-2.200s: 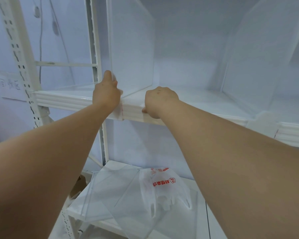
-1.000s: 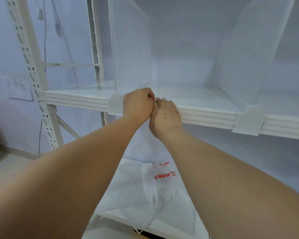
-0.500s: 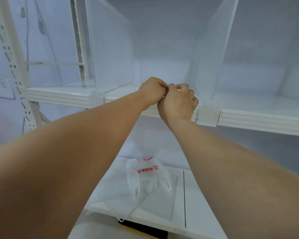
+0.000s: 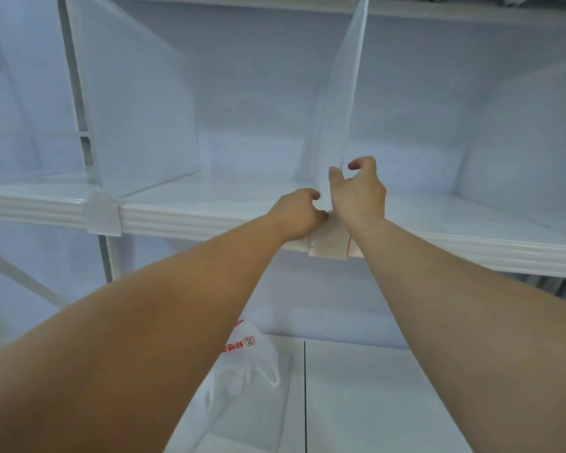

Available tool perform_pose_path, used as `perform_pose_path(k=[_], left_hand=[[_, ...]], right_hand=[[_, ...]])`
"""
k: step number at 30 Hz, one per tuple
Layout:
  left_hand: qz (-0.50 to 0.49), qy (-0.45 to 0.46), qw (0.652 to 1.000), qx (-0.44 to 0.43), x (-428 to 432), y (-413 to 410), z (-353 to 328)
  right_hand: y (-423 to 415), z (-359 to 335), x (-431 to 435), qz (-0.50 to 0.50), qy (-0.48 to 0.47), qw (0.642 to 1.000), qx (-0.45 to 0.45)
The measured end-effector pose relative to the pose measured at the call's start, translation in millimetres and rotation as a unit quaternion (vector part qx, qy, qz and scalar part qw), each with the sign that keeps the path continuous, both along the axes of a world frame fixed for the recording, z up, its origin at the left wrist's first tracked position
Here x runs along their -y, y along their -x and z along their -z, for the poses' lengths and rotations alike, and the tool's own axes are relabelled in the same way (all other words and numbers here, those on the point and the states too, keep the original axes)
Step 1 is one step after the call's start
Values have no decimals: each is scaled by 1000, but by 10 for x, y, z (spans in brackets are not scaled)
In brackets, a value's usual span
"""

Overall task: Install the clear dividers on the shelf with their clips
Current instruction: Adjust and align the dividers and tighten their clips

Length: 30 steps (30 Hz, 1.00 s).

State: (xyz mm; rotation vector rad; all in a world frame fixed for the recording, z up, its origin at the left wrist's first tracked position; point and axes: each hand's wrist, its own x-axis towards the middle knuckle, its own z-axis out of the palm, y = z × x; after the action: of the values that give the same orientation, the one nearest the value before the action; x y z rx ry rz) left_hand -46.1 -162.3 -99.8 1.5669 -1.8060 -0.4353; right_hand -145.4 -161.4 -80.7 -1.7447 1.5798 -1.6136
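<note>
Shop-like stockroom: white metal shelving (image 4: 193, 220), clear dividers (image 4: 138, 109) (printed carrier bag (image 4: 252, 358) below)

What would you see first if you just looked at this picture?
Two bare arms reach up, and the left hand and right hand meet at the front edge of the white shelf. A tall clear divider stands there, the right thumb and finger either side of its edge, with a clip just below. A white bag with red print lies on the lower shelf.
</note>
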Motion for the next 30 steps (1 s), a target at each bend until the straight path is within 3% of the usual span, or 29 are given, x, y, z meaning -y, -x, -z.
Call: perform_pose_path(k=[5, 17, 22, 30], left_hand=[[57, -26, 990, 128, 110, 240, 16], [-8, -40, 994, 101, 196, 278, 0], [14, -64, 995, 72, 160, 291, -11], [83, -81, 992, 52, 125, 301, -55]], right_hand=[[116, 19, 137, -25, -20, 995, -91], [110, 77, 327, -6, -39, 982, -183], [99, -30, 296, -60, -123, 971, -197], [61, -62, 289, -51, -151, 966, -202]])
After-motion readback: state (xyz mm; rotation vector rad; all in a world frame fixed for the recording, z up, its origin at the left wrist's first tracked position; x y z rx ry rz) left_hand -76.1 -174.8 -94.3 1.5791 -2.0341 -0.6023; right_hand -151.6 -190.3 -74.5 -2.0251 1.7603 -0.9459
